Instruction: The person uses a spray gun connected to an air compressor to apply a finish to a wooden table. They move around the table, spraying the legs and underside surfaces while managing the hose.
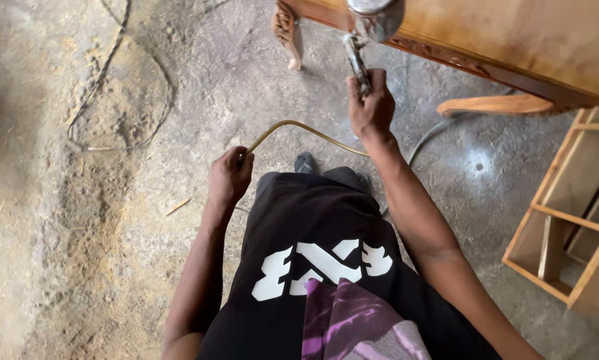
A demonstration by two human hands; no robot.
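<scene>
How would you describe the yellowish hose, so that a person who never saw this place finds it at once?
Start at the varnished wooden furniture at the top. Below its edge, the right hand grips a metal spray gun. From there the hose arcs to the left hand; unlike the thin dark cable and grey hose on the floor, it hangs in the air.

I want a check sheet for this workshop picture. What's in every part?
Surface: dusty concrete floor, sawdust patches.
Job's things: spray gun with metal cup, aimed near carved wooden furniture; yellowish hose.
Clutter: wood splinter on the floor.
Grips: right hand shut on the spray gun; left hand shut on the hose.
Cables: thin wire looped on the floor; grey hose behind the right arm.
Surroundings: bare wooden frame at right.
</scene>
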